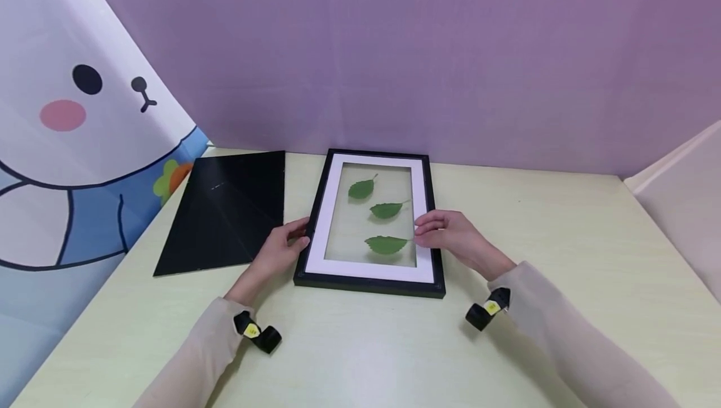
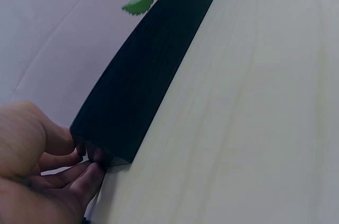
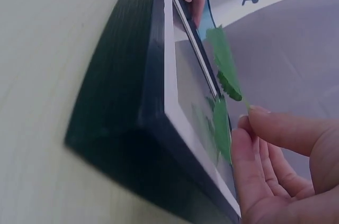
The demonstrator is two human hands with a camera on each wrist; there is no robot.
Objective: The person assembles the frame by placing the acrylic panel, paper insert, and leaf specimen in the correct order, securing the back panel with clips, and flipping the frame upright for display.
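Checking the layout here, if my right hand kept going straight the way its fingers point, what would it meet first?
Probably the nearest leaf: the right hand points left across the frame and already pinches that leaf's stem. Past it lies the white mat, then the left hand.

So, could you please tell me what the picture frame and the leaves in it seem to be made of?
Picture frame: matte black, faint grain, probably painted wood or composite. Its white mat looks like card. Leaves: flat, uniformly green with serrated edges; real or artificial, I cannot tell.
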